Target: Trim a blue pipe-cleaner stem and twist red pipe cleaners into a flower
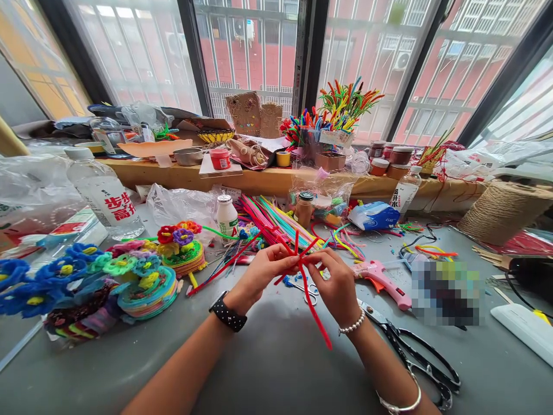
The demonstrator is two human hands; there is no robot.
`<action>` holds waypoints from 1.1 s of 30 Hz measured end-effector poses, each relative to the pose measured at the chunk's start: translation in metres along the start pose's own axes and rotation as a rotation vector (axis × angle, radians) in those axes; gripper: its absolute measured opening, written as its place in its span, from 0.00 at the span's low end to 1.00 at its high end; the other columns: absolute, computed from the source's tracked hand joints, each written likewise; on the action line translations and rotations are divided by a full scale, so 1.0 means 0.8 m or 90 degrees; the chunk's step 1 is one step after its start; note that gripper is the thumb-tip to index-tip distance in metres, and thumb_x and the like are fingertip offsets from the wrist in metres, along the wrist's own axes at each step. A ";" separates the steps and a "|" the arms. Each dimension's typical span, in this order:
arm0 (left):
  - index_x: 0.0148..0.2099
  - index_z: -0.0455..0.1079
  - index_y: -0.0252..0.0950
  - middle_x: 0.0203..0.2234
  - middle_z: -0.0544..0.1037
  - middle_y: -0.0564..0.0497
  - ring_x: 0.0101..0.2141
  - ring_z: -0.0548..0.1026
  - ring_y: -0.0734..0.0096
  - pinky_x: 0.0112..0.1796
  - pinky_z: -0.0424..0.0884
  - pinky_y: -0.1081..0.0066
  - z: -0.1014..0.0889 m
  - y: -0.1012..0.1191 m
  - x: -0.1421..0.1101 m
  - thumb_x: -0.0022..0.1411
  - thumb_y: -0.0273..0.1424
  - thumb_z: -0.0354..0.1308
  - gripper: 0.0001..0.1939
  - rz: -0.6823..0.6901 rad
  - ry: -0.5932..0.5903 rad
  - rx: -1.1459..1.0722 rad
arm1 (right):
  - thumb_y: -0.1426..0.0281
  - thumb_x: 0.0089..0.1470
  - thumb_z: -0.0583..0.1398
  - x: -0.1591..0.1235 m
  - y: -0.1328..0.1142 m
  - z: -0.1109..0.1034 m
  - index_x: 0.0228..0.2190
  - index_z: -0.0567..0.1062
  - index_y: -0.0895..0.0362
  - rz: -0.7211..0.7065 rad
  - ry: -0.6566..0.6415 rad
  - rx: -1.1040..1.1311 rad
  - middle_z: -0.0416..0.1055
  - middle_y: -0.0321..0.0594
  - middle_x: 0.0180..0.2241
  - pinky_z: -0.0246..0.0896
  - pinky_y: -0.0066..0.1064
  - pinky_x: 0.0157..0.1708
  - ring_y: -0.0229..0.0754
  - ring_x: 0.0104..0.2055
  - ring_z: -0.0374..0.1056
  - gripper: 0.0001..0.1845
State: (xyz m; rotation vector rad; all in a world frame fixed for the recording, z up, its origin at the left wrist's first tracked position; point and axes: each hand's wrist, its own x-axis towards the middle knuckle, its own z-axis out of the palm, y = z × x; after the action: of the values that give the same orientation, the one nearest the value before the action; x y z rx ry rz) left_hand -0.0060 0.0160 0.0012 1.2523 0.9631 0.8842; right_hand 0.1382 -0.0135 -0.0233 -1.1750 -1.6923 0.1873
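Observation:
Several red pipe cleaners point(317, 320) cross in a star shape in front of me, above the table. Near their crossing point, the thumb and fingers of my left hand point(261, 274) pinch them. My right hand point(337, 282) pinches them from the other side, its fingers curled. One long red end hangs down between my hands, and shorter ends stick out upward and sideways. Behind them lies a bundle of colored pipe cleaners point(272, 216). Small scissors point(309, 294) lie just below the crossing, partly hidden by my right hand.
A pink glue gun point(386, 285) and large black-handled scissors point(421, 360) lie right. Left stand blue pipe-cleaner flowers point(60, 276), a pastel coiled piece point(149, 294) and a water bottle point(106, 199). Further back are a small white bottle point(227, 218), a tissue pack point(375, 216) and a twine spool point(503, 213).

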 end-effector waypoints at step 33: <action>0.25 0.64 0.31 0.18 0.68 0.56 0.19 0.65 0.85 0.24 0.62 0.82 -0.012 0.012 -0.005 0.47 0.26 0.58 0.04 -0.139 -0.122 -0.179 | 0.77 0.47 0.56 -0.007 0.003 -0.003 0.38 0.69 0.51 -0.316 0.125 -0.253 0.67 0.41 0.36 0.57 0.33 0.39 0.42 0.39 0.61 0.14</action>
State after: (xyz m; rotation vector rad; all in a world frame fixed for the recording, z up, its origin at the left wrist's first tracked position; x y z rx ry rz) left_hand -0.0163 0.0167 0.0107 0.9532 0.7750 0.6870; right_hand 0.1415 -0.0180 -0.0272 -0.9716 -1.8336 -0.5757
